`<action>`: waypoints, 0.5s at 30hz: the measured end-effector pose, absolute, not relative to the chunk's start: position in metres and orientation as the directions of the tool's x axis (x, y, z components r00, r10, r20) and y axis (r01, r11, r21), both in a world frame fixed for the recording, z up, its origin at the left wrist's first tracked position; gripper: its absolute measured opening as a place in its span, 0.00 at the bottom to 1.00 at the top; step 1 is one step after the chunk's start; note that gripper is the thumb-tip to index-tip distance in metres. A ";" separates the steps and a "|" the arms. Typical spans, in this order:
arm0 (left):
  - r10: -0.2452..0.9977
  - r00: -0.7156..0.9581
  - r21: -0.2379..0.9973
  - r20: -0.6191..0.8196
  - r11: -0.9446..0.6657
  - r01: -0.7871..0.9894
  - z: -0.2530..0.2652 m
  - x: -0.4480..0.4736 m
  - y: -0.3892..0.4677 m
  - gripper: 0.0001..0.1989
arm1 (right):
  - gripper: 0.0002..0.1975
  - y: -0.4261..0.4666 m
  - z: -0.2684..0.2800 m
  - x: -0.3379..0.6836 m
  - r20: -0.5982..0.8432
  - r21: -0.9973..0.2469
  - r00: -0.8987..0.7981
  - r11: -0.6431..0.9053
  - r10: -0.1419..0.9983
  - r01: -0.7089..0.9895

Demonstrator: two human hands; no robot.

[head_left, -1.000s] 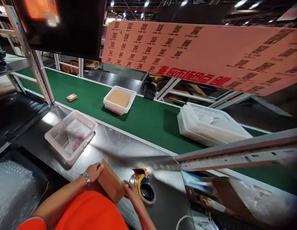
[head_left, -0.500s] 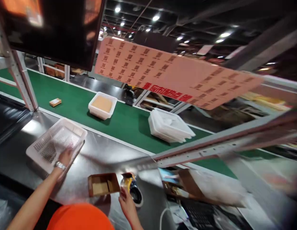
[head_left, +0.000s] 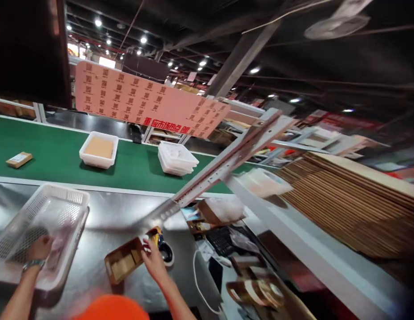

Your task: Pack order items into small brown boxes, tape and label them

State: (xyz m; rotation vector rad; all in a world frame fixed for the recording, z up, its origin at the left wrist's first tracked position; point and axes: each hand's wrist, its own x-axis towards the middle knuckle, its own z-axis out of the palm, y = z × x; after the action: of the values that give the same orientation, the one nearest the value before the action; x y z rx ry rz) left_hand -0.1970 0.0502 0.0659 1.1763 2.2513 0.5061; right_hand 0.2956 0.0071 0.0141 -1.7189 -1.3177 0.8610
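Gripping the brown box [head_left: 122,264] with loosely curled right fingers [head_left: 148,250].

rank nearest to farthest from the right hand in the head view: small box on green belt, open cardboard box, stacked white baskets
1. Open cardboard box, just left of the right hand
2. Stacked white baskets, ahead
3. Small box, far left

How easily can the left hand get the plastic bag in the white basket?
Probably easily, yes: the left hand is inside the white basket, right beside the plastic bag, with no lid blocking it.
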 end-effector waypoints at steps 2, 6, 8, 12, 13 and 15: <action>0.800 -0.526 0.614 -0.289 0.576 0.539 0.064 -0.195 0.051 0.13 | 0.26 0.013 0.023 0.287 -0.051 -0.888 0.189 -0.131 0.981 0.442; 0.811 -0.544 0.822 -0.217 0.452 0.347 0.080 -0.161 0.046 0.10 | 0.27 0.019 0.039 0.253 -0.074 -0.910 0.014 -0.073 0.997 0.409; 0.849 -0.463 0.865 -0.253 0.413 0.285 0.088 -0.128 0.041 0.14 | 0.28 0.015 0.045 0.227 -0.062 -0.931 -0.117 -0.015 0.991 0.364; 0.924 -0.176 0.868 -0.339 0.379 0.321 0.096 -0.055 0.023 0.25 | 0.49 0.006 0.057 0.174 0.054 -0.926 -0.365 0.184 0.929 0.331; 0.927 -0.101 0.866 -0.361 0.374 0.331 0.097 -0.041 0.019 0.27 | 0.47 0.005 0.059 0.163 0.070 -0.917 -0.389 0.213 0.919 0.338; 0.923 0.024 0.858 -0.384 0.347 0.380 0.098 -0.030 0.015 0.30 | 0.32 0.008 0.063 0.151 0.052 -0.915 -0.375 0.195 0.925 0.353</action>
State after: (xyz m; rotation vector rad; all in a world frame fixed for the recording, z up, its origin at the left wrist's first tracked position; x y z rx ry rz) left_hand -0.0300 0.0150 0.0982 1.2171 1.5558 0.6459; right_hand 0.1515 0.0083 0.0632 -1.1946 -1.8408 1.1588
